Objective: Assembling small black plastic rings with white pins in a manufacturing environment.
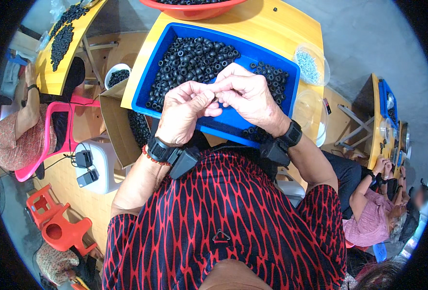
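My left hand (187, 106) and my right hand (250, 94) meet over a blue tray (214, 126), fingertips pressed together. Both are closed in a pinch; whatever lies between the fingers is too small and covered to name. Many small black hollow round parts (189, 60) fill the tray's left and middle, with a smaller group (271, 75) in its right part. A few more lie by the near edge, below my right wrist. Bare blue tray bottom shows under my hands.
The tray sits on a yellow table (276, 24), with a red basin (194, 10) behind. On the right stands a clear tub of pale blue small pieces (308, 65). A cardboard box (117, 128) and a white bucket (117, 75) hold black parts at left. Other people work on both sides.
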`<state>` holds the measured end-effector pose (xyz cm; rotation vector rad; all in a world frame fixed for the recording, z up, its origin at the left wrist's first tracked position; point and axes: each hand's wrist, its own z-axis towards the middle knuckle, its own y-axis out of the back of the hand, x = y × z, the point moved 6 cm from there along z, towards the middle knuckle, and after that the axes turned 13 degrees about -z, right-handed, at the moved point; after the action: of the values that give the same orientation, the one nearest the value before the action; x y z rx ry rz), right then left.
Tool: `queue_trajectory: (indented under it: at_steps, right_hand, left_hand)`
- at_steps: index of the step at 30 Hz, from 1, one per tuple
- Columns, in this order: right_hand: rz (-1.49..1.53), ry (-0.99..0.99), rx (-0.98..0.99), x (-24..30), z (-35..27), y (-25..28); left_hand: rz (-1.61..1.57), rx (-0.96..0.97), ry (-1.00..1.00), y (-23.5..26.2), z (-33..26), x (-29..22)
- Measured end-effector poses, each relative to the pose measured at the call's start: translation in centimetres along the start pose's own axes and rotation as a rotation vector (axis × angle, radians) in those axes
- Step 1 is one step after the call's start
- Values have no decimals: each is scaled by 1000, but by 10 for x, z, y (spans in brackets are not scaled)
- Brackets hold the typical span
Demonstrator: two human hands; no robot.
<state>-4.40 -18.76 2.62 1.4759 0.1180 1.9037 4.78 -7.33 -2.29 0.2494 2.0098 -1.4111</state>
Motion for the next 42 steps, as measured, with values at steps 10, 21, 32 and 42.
queue_trajectory:
  at_steps: [10,21,32,42]
  right_hand:
    - [-192,-64,179,22,9,13]
    - [-763,119,415,31,10,-6]
    - [-747,77,171,23,6,2]
    - [-833,142,209,26,-1,-7]
  left_hand:
    - [59,16,-28,4,0,0]
    - [269,23,-69,1,2,0]
    - [235,2,-32,0,1,0]
    - [501,-104,-164,-4,-4,-1]
